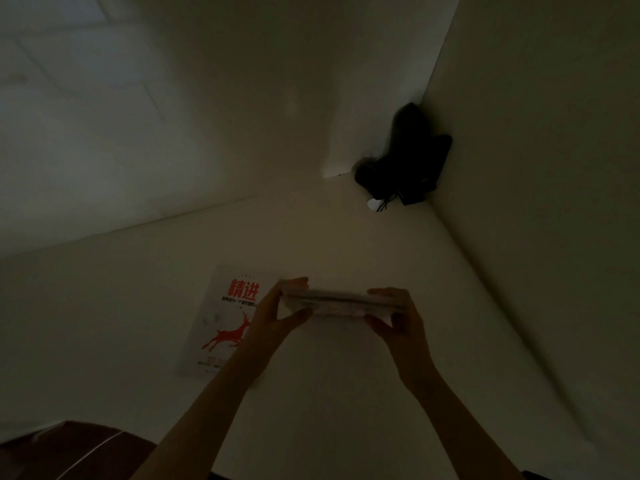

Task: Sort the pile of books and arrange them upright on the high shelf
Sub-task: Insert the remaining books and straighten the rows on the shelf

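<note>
Pale book [341, 302], edge-on with its page block facing me, held level between my 2 hands above the cream shelf surface [346, 244]. My left hand [277, 311] pinches its left end, thumb below and fingertips [298, 280] curled over the top; my right hand [398, 317] grips its right end likewise. A 2nd book, white cover with red characters and a red leaping deer [225, 317], lies flat on the shelf just behind my left hand, partly hidden by it. A dark bundled object [408, 157], its nature unclear in dim light, sits in the shelf's far right corner against both walls.
</note>
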